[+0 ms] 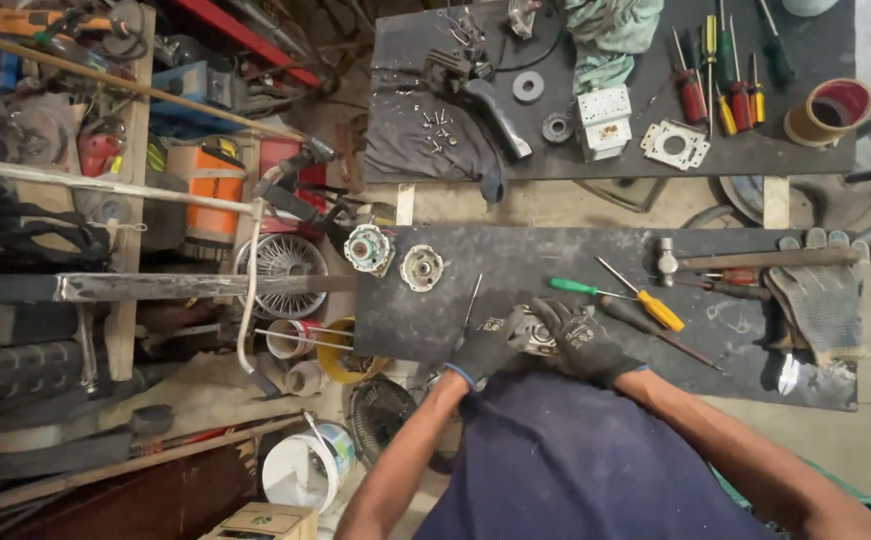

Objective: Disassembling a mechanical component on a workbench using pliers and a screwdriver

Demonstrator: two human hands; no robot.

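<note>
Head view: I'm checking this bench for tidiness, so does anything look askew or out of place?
Small screws lie loose on a dark cloth that droops over the far bench's edge. A grey work glove lies unused beside the hammer. Both gloved hands, left hand and right hand, grip a metal motor part.
</note>
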